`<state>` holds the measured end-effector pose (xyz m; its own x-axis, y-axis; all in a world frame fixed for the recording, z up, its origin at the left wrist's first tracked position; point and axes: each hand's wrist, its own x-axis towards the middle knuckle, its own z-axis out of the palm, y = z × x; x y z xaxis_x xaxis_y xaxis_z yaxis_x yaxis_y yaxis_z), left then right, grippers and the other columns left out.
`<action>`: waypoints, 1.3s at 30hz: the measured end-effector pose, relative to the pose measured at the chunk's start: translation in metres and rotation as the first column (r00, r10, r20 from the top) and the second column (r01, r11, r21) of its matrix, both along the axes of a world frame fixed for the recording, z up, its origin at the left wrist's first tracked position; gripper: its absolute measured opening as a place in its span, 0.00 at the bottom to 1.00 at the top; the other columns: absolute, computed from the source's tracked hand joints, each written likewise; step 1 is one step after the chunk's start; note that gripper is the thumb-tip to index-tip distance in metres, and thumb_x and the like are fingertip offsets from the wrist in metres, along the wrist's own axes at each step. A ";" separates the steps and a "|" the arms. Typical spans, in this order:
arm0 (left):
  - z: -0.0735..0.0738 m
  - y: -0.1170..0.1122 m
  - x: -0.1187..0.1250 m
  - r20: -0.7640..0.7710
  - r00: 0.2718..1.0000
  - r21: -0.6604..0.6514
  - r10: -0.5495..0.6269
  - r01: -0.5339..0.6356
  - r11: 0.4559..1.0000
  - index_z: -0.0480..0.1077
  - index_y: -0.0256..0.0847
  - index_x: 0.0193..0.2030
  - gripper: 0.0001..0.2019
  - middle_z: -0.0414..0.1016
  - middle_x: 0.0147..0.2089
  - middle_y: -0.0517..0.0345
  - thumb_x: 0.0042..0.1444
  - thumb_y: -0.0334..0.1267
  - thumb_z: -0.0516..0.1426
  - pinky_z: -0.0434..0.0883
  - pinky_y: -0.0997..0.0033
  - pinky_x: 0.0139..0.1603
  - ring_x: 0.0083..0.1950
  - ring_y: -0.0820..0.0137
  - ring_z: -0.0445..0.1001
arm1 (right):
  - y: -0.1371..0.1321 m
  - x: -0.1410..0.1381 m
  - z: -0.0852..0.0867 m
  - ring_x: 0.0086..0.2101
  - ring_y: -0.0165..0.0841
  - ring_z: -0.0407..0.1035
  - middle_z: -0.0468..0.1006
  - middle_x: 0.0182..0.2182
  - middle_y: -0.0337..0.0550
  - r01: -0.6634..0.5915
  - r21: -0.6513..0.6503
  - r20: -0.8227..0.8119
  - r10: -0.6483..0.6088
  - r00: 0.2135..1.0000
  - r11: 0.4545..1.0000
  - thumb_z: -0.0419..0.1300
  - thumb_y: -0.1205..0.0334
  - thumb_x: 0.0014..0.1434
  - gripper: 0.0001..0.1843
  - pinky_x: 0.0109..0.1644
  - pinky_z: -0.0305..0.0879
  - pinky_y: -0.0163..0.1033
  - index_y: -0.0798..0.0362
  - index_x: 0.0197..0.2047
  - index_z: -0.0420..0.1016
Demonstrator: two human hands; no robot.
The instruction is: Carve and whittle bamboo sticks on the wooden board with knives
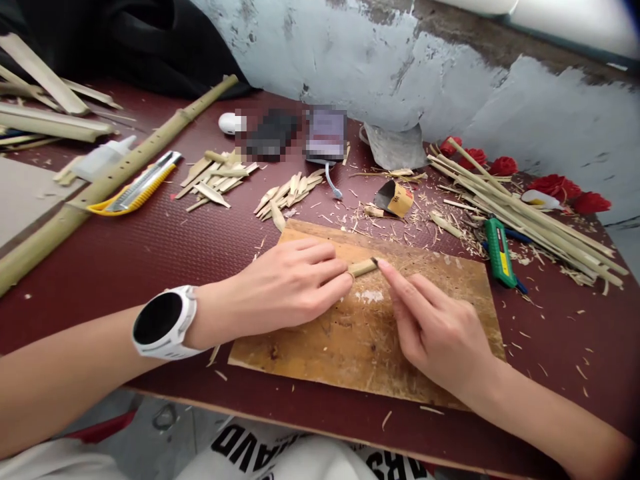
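My left hand (pixel 293 280), with a white watch (pixel 165 322) on its wrist, is closed around a short bamboo piece (pixel 363 267) whose end sticks out past the fingers. My right hand (pixel 434 330) rests on a worn wooden board (pixel 350 347), its fingers held together, the forefinger tip touching the end of the bamboo piece. Whether the right hand holds anything underneath is hidden.
A long bamboo pole with holes (pixel 110 180), a yellow utility knife (pixel 137 190), a white glue bottle (pixel 103 159), piles of bamboo slivers (pixel 215 177), a green cutter (pixel 499 252), thin bamboo sticks (pixel 520 213) and red flowers (pixel 550 187) lie on the maroon table (pixel 150 253). A peeling wall stands behind.
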<state>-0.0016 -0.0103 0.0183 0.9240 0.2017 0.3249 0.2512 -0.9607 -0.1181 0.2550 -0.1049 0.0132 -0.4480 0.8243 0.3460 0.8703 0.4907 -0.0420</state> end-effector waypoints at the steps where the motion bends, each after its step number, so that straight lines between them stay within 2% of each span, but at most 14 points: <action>1: 0.001 0.001 -0.001 0.008 1.000 0.002 -0.007 0.007 1.000 0.76 0.37 0.45 0.12 0.82 0.45 0.47 0.74 0.29 0.50 0.76 0.61 0.44 0.44 0.62 0.76 | 0.001 0.002 0.002 0.27 0.27 0.70 0.79 0.36 0.39 0.009 0.021 -0.001 -0.009 1.000 1.000 0.54 0.69 0.72 0.29 0.27 0.60 0.35 0.54 0.74 0.62; 4: 0.001 0.003 -0.002 0.027 1.000 -0.019 -0.014 0.014 1.000 0.76 0.38 0.47 0.13 0.83 0.48 0.47 0.74 0.29 0.50 0.76 0.59 0.44 0.45 0.61 0.76 | 0.006 0.006 0.005 0.33 0.28 0.75 0.83 0.45 0.43 0.026 0.069 -0.029 -0.024 0.999 0.997 0.56 0.70 0.72 0.28 0.33 0.65 0.35 0.56 0.72 0.63; 7: -0.002 0.007 -0.004 0.062 0.997 -0.128 -0.034 0.042 0.991 0.76 0.37 0.49 0.12 0.83 0.50 0.47 0.73 0.28 0.50 0.76 0.61 0.45 0.47 0.61 0.78 | 0.009 0.007 0.007 0.43 0.32 0.79 0.83 0.51 0.47 0.016 0.062 -0.070 -0.012 0.998 0.998 0.57 0.72 0.71 0.24 0.43 0.70 0.35 0.58 0.69 0.65; 10: -0.006 0.014 -0.005 0.122 0.991 -0.271 -0.046 0.078 0.959 0.75 0.37 0.55 0.16 0.84 0.46 0.52 0.69 0.21 0.51 0.77 0.66 0.46 0.49 0.64 0.79 | 0.010 0.010 0.007 0.42 0.35 0.79 0.83 0.47 0.47 0.015 0.023 -0.057 -0.014 0.998 1.000 0.55 0.71 0.71 0.21 0.42 0.69 0.37 0.56 0.65 0.69; 12: -0.006 0.017 -0.006 0.156 0.987 -0.327 -0.036 0.086 0.941 0.73 0.38 0.60 0.19 0.84 0.44 0.53 0.68 0.21 0.51 0.78 0.67 0.46 0.49 0.65 0.79 | 0.011 0.013 0.007 0.39 0.35 0.78 0.82 0.44 0.46 0.004 -0.007 -0.032 -0.005 0.999 1.000 0.55 0.69 0.72 0.18 0.38 0.67 0.38 0.55 0.62 0.71; 14: -0.005 0.018 -0.006 0.196 0.981 -0.356 -0.001 0.072 0.932 0.72 0.36 0.63 0.17 0.85 0.47 0.51 0.70 0.27 0.54 0.79 0.63 0.51 0.52 0.63 0.79 | 0.012 0.014 0.007 0.37 0.34 0.77 0.82 0.41 0.44 -0.031 -0.023 -0.015 0.031 0.999 0.999 0.55 0.67 0.72 0.16 0.36 0.65 0.37 0.54 0.61 0.71; 16: -0.004 0.017 -0.005 0.218 0.975 -0.368 0.044 0.041 0.929 0.71 0.35 0.63 0.17 0.82 0.57 0.44 0.71 0.37 0.58 0.77 0.54 0.61 0.60 0.59 0.77 | 0.012 0.015 0.006 0.35 0.33 0.76 0.82 0.41 0.44 -0.075 -0.022 -0.010 0.075 0.997 0.997 0.55 0.67 0.72 0.16 0.36 0.64 0.37 0.55 0.61 0.70; 18: -0.004 0.014 -0.003 0.196 0.978 -0.372 0.066 0.012 0.928 0.72 0.34 0.63 0.22 0.73 0.68 0.39 0.69 0.47 0.61 0.72 0.45 0.69 0.69 0.52 0.71 | 0.013 0.015 0.005 0.35 0.33 0.75 0.81 0.41 0.45 -0.113 -0.024 -0.011 0.113 0.994 0.993 0.54 0.67 0.72 0.16 0.37 0.64 0.38 0.56 0.61 0.69; 20: -0.007 0.012 -0.001 0.140 0.987 -0.375 0.074 -0.016 0.927 0.71 0.34 0.65 0.29 0.64 0.75 0.38 0.67 0.54 0.61 0.65 0.40 0.74 0.76 0.47 0.62 | 0.012 0.014 0.004 0.35 0.33 0.73 0.80 0.40 0.45 -0.142 -0.043 -0.007 0.142 0.990 0.989 0.54 0.68 0.71 0.16 0.38 0.65 0.38 0.57 0.61 0.69; 23: -0.012 0.011 0.001 0.057 0.995 -0.407 0.078 -0.048 0.912 0.65 0.33 0.72 0.36 0.57 0.78 0.40 0.68 0.59 0.59 0.59 0.40 0.78 0.80 0.46 0.53 | 0.011 0.014 0.003 0.35 0.33 0.72 0.79 0.40 0.44 -0.195 -0.075 0.012 0.197 0.980 0.978 0.54 0.70 0.70 0.20 0.39 0.64 0.38 0.55 0.63 0.69; 27: -0.016 0.012 0.001 -0.005 0.996 -0.451 0.090 -0.082 0.889 0.58 0.33 0.77 0.41 0.53 0.80 0.41 0.68 0.61 0.57 0.55 0.42 0.80 0.81 0.46 0.50 | 0.011 0.015 0.001 0.33 0.29 0.72 0.77 0.45 0.43 -0.214 -0.087 0.019 0.217 0.976 0.973 0.53 0.72 0.68 0.26 0.34 0.62 0.35 0.50 0.67 0.68; 30: -0.016 0.011 0.001 -0.010 0.996 -0.458 0.090 -0.085 0.885 0.57 0.32 0.77 0.42 0.52 0.80 0.41 0.68 0.62 0.57 0.54 0.43 0.80 0.82 0.46 0.49 | 0.011 0.016 0.000 0.28 0.26 0.69 0.76 0.46 0.43 -0.202 -0.106 0.032 0.206 0.978 0.974 0.54 0.72 0.68 0.26 0.30 0.59 0.34 0.48 0.67 0.69; 34: -0.018 0.011 0.000 -0.015 0.995 -0.459 0.094 -0.090 0.884 0.57 0.32 0.77 0.43 0.52 0.80 0.42 0.68 0.64 0.55 0.52 0.45 0.81 0.82 0.47 0.48 | 0.013 0.016 -0.001 0.25 0.23 0.66 0.76 0.46 0.43 -0.218 -0.102 0.043 0.223 0.974 0.971 0.53 0.71 0.69 0.27 0.29 0.59 0.34 0.47 0.68 0.69; 39: -0.019 0.012 0.001 -0.020 0.995 -0.456 0.101 -0.098 0.885 0.57 0.32 0.77 0.44 0.50 0.81 0.44 0.67 0.66 0.55 0.50 0.47 0.82 0.82 0.48 0.46 | 0.014 0.016 -0.002 0.30 0.25 0.72 0.75 0.47 0.44 -0.242 -0.089 0.041 0.246 0.968 0.966 0.53 0.73 0.68 0.28 0.30 0.61 0.33 0.48 0.68 0.70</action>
<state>-0.0009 0.0014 -0.0005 0.8900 0.4193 0.1789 0.3479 -0.8783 0.3280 0.2712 -0.0906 0.0115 -0.6544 0.7128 0.2523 0.7269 0.6849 -0.0496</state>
